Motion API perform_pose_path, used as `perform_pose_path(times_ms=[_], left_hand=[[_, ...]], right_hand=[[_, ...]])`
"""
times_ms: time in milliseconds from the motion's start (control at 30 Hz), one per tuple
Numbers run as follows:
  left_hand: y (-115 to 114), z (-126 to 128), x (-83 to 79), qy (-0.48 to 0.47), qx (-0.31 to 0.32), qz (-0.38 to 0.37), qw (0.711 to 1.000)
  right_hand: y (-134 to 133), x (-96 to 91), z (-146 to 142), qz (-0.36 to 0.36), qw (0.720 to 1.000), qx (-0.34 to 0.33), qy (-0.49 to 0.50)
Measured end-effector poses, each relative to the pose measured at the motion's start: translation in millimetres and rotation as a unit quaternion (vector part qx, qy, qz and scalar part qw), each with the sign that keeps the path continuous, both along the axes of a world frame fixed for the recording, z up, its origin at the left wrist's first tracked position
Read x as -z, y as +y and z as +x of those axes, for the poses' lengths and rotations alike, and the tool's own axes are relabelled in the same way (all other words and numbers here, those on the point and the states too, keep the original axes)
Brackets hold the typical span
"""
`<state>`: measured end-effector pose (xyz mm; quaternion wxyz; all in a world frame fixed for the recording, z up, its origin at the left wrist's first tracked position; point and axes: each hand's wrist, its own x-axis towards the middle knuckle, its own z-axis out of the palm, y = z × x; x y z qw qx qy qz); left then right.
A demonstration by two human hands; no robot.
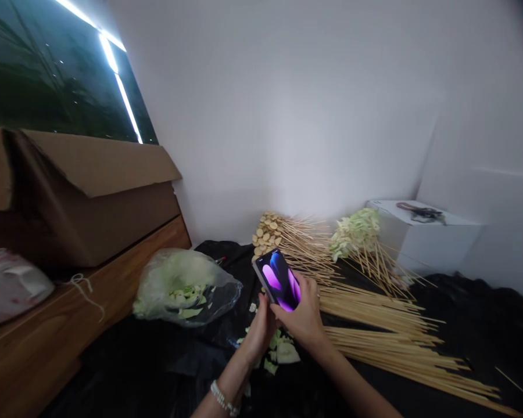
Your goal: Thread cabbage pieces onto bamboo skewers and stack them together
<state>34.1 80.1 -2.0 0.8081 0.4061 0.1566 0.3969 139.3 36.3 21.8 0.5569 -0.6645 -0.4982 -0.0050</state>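
Note:
A smartphone (279,280) with a lit purple and blue screen is held up in the middle of the view. My right hand (304,310) grips its right side and lower end, thumb across the bottom of the screen. Against the phone's lower left edge rests my left hand (261,326), its fingers partly hidden behind the phone; whether it bears any weight I cannot tell. Cut cabbage pieces (283,351) lie on the black sheet (157,354) below the hands. Behind the phone are skewers with pale round slices (268,229) threaded on their ends.
A clear plastic bag (174,273) of cut cabbage lies to the left. On the right are bare wooden skewers (383,307) and skewered cabbage (357,229), near a white box (436,244). A cardboard box (113,215) stands on a wooden surface (135,273) beside a white bag (13,287).

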Motion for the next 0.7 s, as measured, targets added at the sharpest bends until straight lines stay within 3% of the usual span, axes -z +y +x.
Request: perform_pose_path(times_ms=[200,333,500,700], left_hand=[[1.9,-7.8,-13.3,-0.042,0.012,-0.145,0.988],[6.4,-14.6,-17.6,-0.056,0.051,-0.163,0.984],[5.2,-16.0,-18.2,-0.039,0.103,-0.175,0.978],[5.9,-14.4,-12.6,-0.029,0.14,-0.183,0.973]], right_hand=[[2.7,13.0,-11.7,-0.013,0.998,-0.058,0.02],[-4.6,7.1,11.7,-0.043,0.989,-0.142,0.003],[-8.7,9.0,42.5,-0.067,0.977,-0.196,0.056],[-11.7,14.5,40.7,-0.087,0.955,-0.267,0.091]])
